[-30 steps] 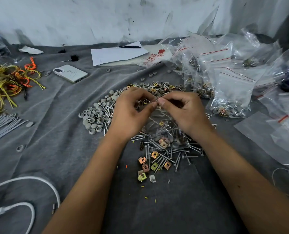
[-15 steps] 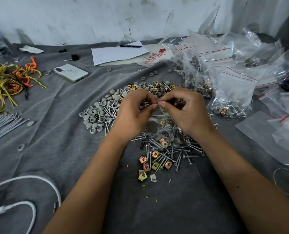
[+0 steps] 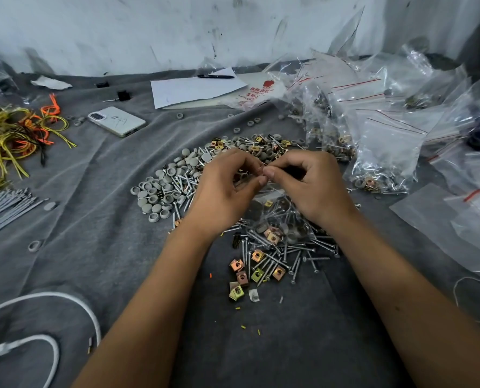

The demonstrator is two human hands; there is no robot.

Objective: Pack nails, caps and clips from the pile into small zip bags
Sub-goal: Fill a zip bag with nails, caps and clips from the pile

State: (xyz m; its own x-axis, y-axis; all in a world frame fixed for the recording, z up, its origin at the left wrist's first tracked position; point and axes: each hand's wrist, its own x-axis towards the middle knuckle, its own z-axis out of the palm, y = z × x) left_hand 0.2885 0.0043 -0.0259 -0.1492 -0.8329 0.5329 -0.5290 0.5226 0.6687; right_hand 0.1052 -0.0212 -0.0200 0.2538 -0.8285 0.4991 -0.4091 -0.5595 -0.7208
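Zip bag (image 3: 278, 217), small, clear thin plastic, hangs from both hands over the centre of the pile; it's part-filled w/ silver nails, grey caps & a few brassy clips sagging at its bottom. Left hand (image 3: 224, 191) & right hand (image 3: 314, 186) meet at the bag's top edge, fingers curled, thumb & forefinger tips pinching the rim, knuckles nearly touching.

Pile of loose silver nails (image 3: 278, 256) w/ threaded shanks lies under & just in front of the bag on the wrinkled grey felt-like cloth (image 3: 107, 219). Square folded metal clips (image 3: 257, 271), gold/copper sheen w/ a round hole each, sit at the pile's near edge. Round grey plastic caps (image 3: 160, 191), domed & some hollow side up, spread to the left of the left hand.

Filled clear zip bags w/ red seal lines (image 3: 384, 147) heap at right, crinkly & glossy; flat unfilled ones (image 3: 443, 217) lie nearer. White smooth phone (image 3: 117, 120) lies face down at left rear, near a tangle of yellow & orange ties (image 3: 14, 135). White paper sheet (image 3: 196, 89) w/ a black pen (image 3: 215, 76) on it lies at the back. White rubbery cable (image 3: 51, 301) loops at lower left.
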